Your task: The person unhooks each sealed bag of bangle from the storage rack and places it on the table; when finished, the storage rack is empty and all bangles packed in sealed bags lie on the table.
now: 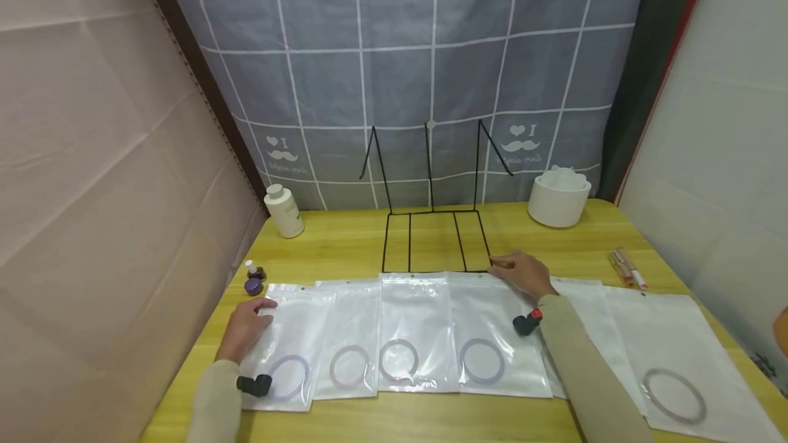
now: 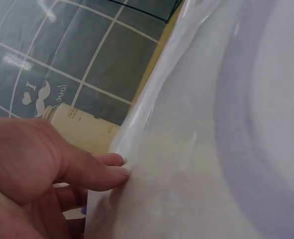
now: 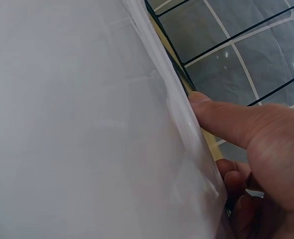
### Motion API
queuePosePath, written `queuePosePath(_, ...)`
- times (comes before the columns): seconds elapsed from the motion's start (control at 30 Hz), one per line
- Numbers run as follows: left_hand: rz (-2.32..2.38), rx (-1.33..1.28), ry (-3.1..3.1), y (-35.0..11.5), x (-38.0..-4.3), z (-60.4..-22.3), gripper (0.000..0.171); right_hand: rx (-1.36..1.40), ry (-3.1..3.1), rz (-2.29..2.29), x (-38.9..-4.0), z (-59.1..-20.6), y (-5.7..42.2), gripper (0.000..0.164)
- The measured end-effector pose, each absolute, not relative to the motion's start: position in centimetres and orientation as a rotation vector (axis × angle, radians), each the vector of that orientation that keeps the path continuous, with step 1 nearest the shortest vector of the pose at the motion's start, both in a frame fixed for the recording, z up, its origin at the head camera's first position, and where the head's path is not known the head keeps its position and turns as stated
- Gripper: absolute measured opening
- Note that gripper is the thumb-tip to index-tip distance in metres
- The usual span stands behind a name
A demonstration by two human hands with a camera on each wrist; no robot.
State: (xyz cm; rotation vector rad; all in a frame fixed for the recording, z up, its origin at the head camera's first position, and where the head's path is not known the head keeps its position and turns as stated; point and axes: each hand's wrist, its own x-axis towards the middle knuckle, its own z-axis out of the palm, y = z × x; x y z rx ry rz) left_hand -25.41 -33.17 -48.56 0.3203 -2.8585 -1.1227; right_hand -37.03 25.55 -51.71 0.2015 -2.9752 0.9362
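Observation:
Several white zip bags lie side by side, each holding a pale ring. My left hand point(image 1: 243, 328) pinches the upper left edge of the leftmost bag point(image 1: 301, 330), its thumb point(image 2: 99, 174) on top and other fingers partly hidden behind. Inside that bag shows a lilac ring point(image 1: 306, 378). At the top edge of the fourth bag point(image 1: 486, 306), my right hand point(image 1: 523, 273) has its thumb point(image 3: 221, 117) straight along the edge, close to the black wire rack point(image 1: 433, 212). Its other fingers bend loosely beside the bag.
A cream bottle point(image 1: 284, 212) stands at back left, with a small purple-lidded jar point(image 1: 253, 286) in front. Toward the back right is a white round container point(image 1: 559, 198). Small tubes point(image 1: 626, 268) lie near the right edge. Another bag point(image 1: 683, 354) lies far right.

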Motion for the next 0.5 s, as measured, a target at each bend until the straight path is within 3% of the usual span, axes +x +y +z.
queuePosePath(0.5,-0.894,0.264,-2.981,-34.08,-25.82,-48.93,0.034,0.19,-2.993,0.934,-37.15,-51.56,25.54,0.053)
